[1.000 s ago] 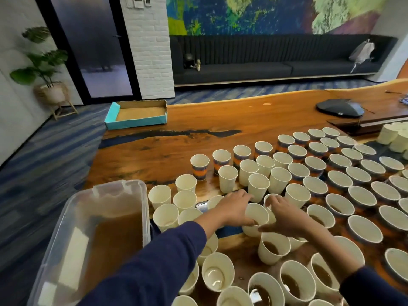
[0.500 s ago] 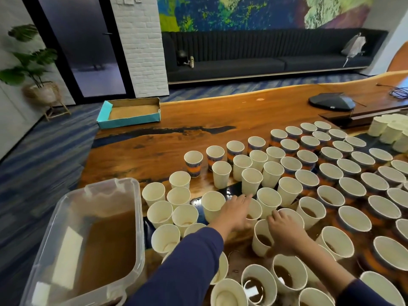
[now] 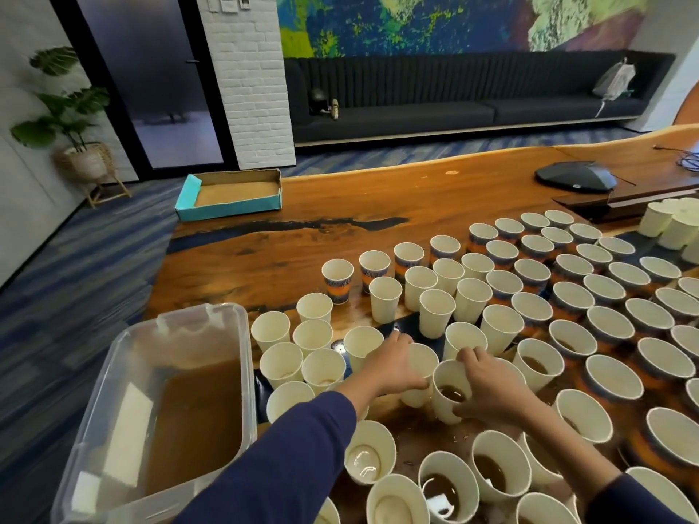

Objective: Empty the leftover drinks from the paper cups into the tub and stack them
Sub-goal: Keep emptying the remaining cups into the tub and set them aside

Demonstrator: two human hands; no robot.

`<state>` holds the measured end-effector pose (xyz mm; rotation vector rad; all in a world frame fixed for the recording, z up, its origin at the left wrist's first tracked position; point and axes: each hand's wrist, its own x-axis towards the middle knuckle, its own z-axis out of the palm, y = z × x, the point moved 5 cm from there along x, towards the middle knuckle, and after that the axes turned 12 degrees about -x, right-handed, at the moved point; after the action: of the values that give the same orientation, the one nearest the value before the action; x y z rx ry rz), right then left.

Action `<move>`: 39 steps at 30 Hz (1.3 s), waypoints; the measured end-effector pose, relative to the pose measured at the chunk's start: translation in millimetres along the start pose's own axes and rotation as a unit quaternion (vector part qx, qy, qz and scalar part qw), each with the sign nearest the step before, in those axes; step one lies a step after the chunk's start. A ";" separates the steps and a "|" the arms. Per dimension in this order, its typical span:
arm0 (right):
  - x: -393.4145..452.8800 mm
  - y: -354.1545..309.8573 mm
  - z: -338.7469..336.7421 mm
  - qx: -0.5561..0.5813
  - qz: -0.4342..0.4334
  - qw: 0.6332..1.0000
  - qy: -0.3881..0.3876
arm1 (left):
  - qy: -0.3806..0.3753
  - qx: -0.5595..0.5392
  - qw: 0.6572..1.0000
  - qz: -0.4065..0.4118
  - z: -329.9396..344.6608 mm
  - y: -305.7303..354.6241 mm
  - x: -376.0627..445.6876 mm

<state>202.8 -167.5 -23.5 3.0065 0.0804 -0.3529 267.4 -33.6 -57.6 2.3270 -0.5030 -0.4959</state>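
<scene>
Dozens of paper cups [image 3: 435,312] stand upright and crowded on the wooden table [image 3: 378,206], most of them unstacked, so the task appears to be at an early stage. Both hands work at the near middle of the cluster: the left hand [image 3: 393,366] is curled around the side of a pale cup [image 3: 421,372] whose contents cannot be made out, and the right hand [image 3: 488,387] grips the wall of a neighbouring cup [image 3: 448,391] that holds a shallow pool of brown drink. The two held cups touch each other. The step in hand is judged to be picking up cups for emptying; the next move calls for lifting them clear of the close neighbours without tipping any, then carrying them left to the tub [image 3: 125,376]. That clear plastic tub, at the table's near left edge, already holds brown liquid. Several near cups also show brown dregs, while those farther left look empty.
</scene>
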 end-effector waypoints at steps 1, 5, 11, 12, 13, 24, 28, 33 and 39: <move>0.5 0.4 -4.9 0.026 0.005 1.000 0.004 | 0.000 -0.019 1.000 -0.003 -3.7 -1.5 -2.6; 2.3 -2.3 -27.3 0.154 0.014 0.988 0.013 | 0.052 -0.121 0.991 -0.008 -28.1 -4.8 -11.2; -1.2 -24.4 -72.6 0.334 -0.025 0.937 0.095 | 0.149 -0.289 0.946 0.004 -77.5 -6.4 -35.3; -1.6 -30.2 -80.2 0.358 -0.031 0.927 0.110 | 0.161 -0.306 0.938 0.007 -87.3 -7.1 -42.1; -1.7 -35.0 -86.7 0.379 -0.035 0.916 0.123 | 0.175 -0.314 0.933 0.010 -96.6 -7.2 -47.9; -7.8 -128.4 -121.8 0.596 -0.087 0.788 0.129 | 0.270 -0.427 0.863 0.003 -163.5 -40.3 -127.0; -9.8 -169.9 -118.8 0.594 -0.113 0.793 0.077 | 0.300 -0.399 0.866 -0.011 -176.6 -64.2 -163.5; -7.0 -209.4 -119.9 0.431 -0.171 0.878 0.118 | 0.332 -0.248 0.909 -0.036 -193.3 -89.1 -209.9; -10.2 -241.0 -118.3 0.283 -0.198 0.930 0.129 | 0.351 -0.057 0.932 -0.067 -201.1 -97.1 -251.0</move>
<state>203.9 85.2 67.6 3.5800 0.7388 0.0045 170.6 263.9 64.8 2.2370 0.0313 0.2545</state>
